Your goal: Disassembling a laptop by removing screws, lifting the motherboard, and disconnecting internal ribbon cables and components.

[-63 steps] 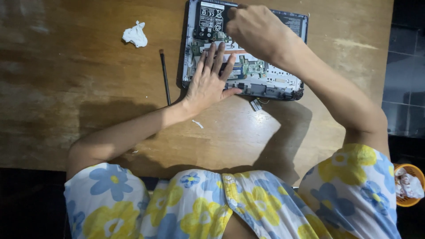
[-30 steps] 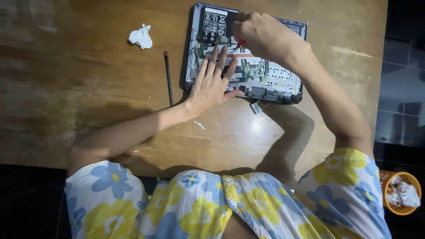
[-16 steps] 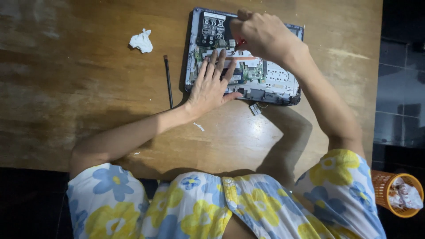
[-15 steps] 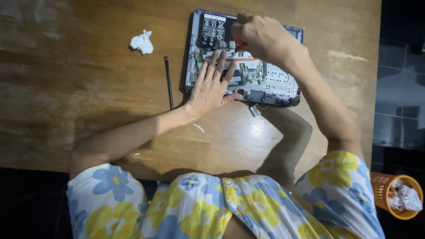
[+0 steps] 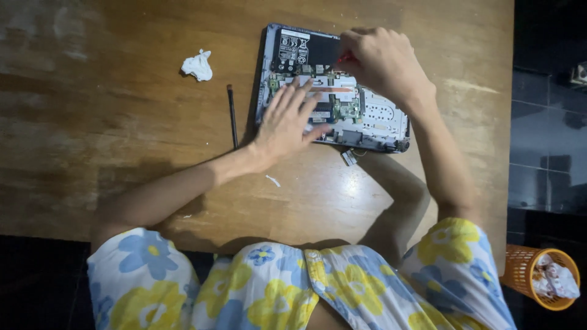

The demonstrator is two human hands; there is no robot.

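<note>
My left hand (image 5: 286, 125) lies flat on the opened laptop (image 5: 367, 116), palm down, fingers (image 5: 292, 101) spread and straight, resting on the exposed circuit board without gripping anything. The laptop sits on the far part of the wooden surface (image 5: 110, 122), slightly right of centre, its bottom cover off so I see green board, a copper strip and a pale metal plate at the right end. A black battery (image 5: 302, 50) with a white label fills its far left corner.

My right hand (image 5: 380, 61) is over the far edge of the laptop, just right of the battery, fingers curled tight around a small tool with a red handle (image 5: 346, 59); only a sliver of red shows between them, so I cannot tell what its tip meets.

Left of the laptop, a thin dark stick (image 5: 232, 116) lies on the surface, running near to far. Further left and farther off sits a crumpled white tissue (image 5: 198, 65). A small loose part (image 5: 349, 157) lies just at the near edge of the laptop. At the near right, off the surface, an orange basket (image 5: 531, 275) holds crumpled white paper.
</note>
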